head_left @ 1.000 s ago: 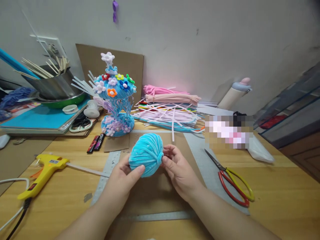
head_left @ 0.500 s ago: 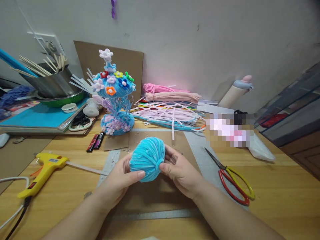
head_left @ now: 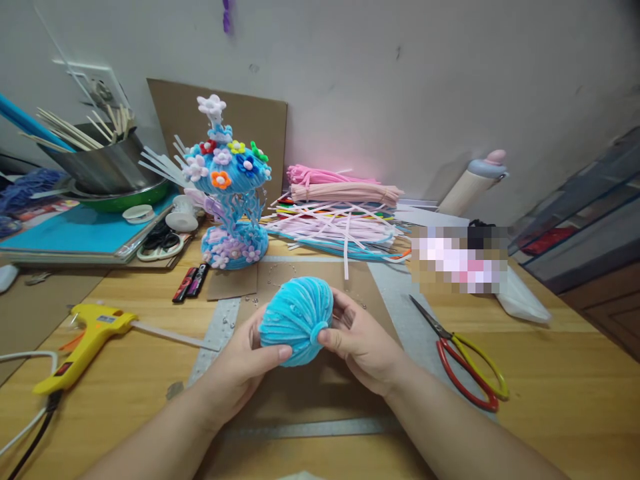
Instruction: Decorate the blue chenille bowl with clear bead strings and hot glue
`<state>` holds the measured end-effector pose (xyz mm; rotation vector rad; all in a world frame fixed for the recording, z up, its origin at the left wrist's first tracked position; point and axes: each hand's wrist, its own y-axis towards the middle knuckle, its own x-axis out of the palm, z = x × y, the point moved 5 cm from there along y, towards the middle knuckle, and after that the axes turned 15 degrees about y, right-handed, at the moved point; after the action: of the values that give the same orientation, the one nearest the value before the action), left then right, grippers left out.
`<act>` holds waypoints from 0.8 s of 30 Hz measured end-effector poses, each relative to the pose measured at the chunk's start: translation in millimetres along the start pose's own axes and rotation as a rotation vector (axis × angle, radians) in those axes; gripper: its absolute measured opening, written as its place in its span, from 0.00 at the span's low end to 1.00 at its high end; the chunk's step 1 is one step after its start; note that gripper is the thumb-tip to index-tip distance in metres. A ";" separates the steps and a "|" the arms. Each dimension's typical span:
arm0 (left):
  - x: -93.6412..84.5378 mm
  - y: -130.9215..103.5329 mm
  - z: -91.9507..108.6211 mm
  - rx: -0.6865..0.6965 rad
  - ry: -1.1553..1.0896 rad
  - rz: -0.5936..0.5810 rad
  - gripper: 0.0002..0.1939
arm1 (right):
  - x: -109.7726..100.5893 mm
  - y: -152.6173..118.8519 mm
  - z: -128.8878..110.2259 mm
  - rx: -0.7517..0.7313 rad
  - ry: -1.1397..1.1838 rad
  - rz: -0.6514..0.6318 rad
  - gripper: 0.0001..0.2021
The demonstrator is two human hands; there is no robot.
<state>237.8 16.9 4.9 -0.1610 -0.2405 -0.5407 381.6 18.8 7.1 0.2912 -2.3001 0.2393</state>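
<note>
A blue pipe-cleaner dome point(head_left: 295, 317), ribbed with fuzzy strands that gather at a small raised ring, is held up between both hands over a sheet of brown cardboard point(head_left: 300, 400). My left hand point(head_left: 253, 357) grips its left side, thumb across the lower front and fingers behind. On the right, my right hand point(head_left: 357, 340) is closed on the dome with its thumb at the ring; the fingertips behind are hidden. Beyond it stands a jellyfish-like pipe-cleaner ornament point(head_left: 227, 173) with coloured flowers and a flowered base.
A yellow glue gun point(head_left: 93, 343) lies at left, its cord trailing forward. Open scissors point(head_left: 463, 363) rest at right. Bundled pipe cleaners point(head_left: 340, 223) are stacked by the wall. A metal pot of sticks point(head_left: 105, 160) stands at back left, a bottle point(head_left: 473, 183) at back right.
The blue dome has turned slightly in my hands, so its ring faces me more directly. Both hands keep their hold in nearly the same place.
</note>
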 end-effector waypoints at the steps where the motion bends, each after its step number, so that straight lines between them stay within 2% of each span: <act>1: 0.3 0.2 0.1 -0.001 -0.001 0.001 0.29 | -0.1 0.0 0.1 0.001 -0.001 0.003 0.31; 8: -0.2 0.1 0.6 -0.010 0.006 0.017 0.27 | -1.9 -0.1 4.1 -0.035 -0.021 0.002 0.32; 11: -3.7 2.3 1.0 -0.010 0.042 0.076 0.26 | -4.9 3.1 6.4 -0.050 -0.079 0.000 0.31; 13: -8.0 3.0 1.2 -0.006 0.107 0.159 0.24 | -10.3 5.1 5.8 -0.087 -0.157 0.068 0.33; 16: -15.4 -0.3 4.8 0.048 0.301 0.313 0.19 | -20.0 1.8 -3.3 -0.254 -0.351 0.301 0.35; 17: -16.9 -2.8 8.5 0.102 0.413 0.362 0.16 | -20.3 -0.5 -5.6 -0.297 -0.392 0.349 0.31; 19: -13.7 -9.0 20.5 0.300 0.744 0.412 0.15 | -16.0 -2.3 -2.0 -0.253 -0.336 0.317 0.20; 22: 9.5 -18.4 32.7 0.679 1.321 0.296 0.17 | -6.5 -1.9 16.2 0.015 0.016 0.183 0.12; 24: 19.5 -22.5 34.9 0.797 1.541 0.279 0.15 | -4.1 -1.6 24.6 0.141 0.224 0.186 0.11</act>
<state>235.8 -4.2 45.5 0.9782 1.0597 -0.1430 367.7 11.4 -12.3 0.1135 -2.0922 0.5050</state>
